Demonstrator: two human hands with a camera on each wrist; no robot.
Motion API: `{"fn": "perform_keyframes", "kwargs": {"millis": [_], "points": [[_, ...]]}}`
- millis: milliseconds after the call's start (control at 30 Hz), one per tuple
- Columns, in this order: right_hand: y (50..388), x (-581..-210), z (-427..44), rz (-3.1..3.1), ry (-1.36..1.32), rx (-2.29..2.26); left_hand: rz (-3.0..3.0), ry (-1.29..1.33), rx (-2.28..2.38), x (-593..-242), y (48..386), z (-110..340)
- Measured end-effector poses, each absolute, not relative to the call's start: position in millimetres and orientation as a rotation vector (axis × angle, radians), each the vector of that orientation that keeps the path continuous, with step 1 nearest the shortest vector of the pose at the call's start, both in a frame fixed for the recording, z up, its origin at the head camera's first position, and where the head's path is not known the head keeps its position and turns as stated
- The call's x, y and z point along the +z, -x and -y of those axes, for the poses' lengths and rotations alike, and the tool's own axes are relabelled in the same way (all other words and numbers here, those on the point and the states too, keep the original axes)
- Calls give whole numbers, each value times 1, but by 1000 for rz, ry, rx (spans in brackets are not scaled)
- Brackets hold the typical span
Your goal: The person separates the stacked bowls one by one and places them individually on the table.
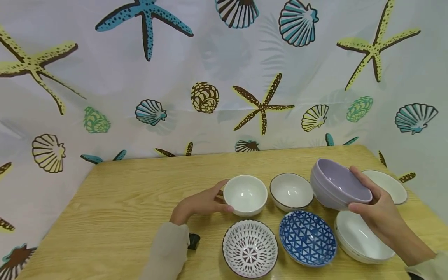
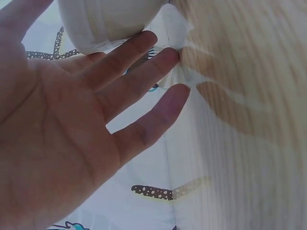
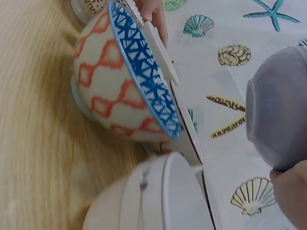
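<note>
My left hand (image 1: 206, 200) holds the left side of a white bowl (image 1: 245, 194), thumb at the front and a finger behind. In the left wrist view, the other fingers spread out below the white bowl (image 2: 108, 24). My right hand (image 1: 379, 208) grips a lavender bowl (image 1: 339, 184) by its right rim, raised and tilted. Its foot shows in the right wrist view, where the lavender bowl (image 3: 280, 105) is partly cut off. Beneath it are a blue-patterned bowl (image 1: 308, 238) and white bowls (image 1: 364, 237) that look stacked.
A dark-rimmed white bowl (image 1: 291, 191) stands between the held bowls. In front of the left one sits a black-and-white patterned bowl (image 1: 250, 249). A shallow white dish (image 1: 386, 186) lies at the right. The wooden table (image 1: 133, 202) meets a seashell-print cloth (image 1: 210, 128) behind.
</note>
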State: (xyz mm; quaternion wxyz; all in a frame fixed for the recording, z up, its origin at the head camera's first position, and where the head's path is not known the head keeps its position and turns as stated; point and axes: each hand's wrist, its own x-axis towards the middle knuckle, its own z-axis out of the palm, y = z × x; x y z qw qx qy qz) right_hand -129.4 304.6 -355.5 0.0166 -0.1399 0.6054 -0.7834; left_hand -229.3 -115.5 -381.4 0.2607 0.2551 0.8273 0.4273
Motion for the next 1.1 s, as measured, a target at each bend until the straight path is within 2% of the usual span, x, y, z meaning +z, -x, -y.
{"fn": "perform_keyframes", "kwargs": {"millis": [300,600,867,1100], "points": [[111,-364,-346,-1894,492,-2498,-2232,-699,1168,-382,228,117],[93,-375,-375,-1916,362,-2647,-2240,-724,1168,-382,230,118],[81,-398,-398,-1812,462,-2742,-2249,-708,1165,-380,228,117],[73,-419,-415,-2031,302,-2799,-2267,-706,1146,-378,227,117]]}}
